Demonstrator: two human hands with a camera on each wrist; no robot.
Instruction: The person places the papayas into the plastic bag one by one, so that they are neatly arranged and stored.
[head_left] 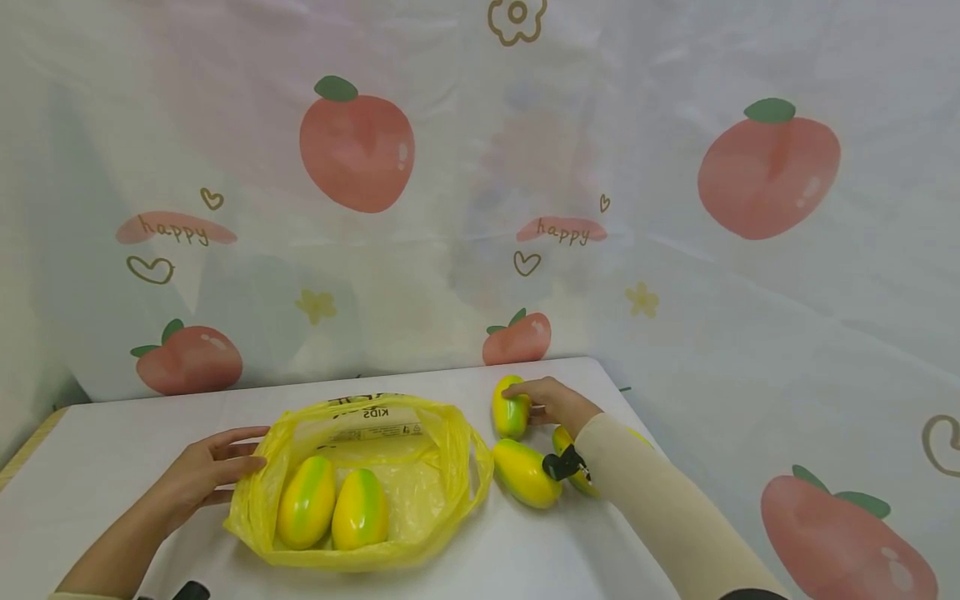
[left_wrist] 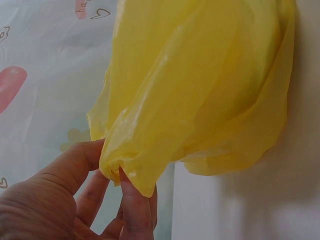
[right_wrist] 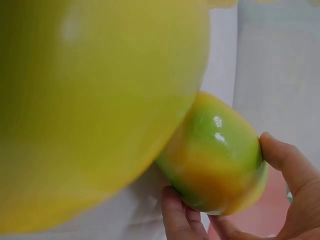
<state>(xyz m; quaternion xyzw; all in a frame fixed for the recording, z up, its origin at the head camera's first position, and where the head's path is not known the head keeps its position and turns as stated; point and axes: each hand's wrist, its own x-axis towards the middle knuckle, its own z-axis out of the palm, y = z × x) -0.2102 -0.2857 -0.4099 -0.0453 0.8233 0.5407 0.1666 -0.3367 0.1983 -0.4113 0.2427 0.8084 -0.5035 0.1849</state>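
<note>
A yellow plastic bag (head_left: 420,550) lies with its mouth spread, and two glossy yellow-green mangoes, one at the left (head_left: 306,504) and one beside it (head_left: 360,510), rest inside. My left hand (head_left: 206,471) pinches the bag's left edge; the left wrist view shows thumb and finger on the gathered plastic (left_wrist: 130,165). Right of the bag, my right hand (head_left: 551,400) grips another mango (head_left: 512,408) between thumb and fingers, also seen in the right wrist view as a green-and-orange mango (right_wrist: 215,155).
On the white table (head_left: 465,392), a loose mango (head_left: 527,473) lies just right of the bag. Another mango (head_left: 583,479) is partly hidden behind my right wrist. A fruit-printed cloth (head_left: 450,167) hangs behind the table. One mango (right_wrist: 100,100) looms large in the right wrist view.
</note>
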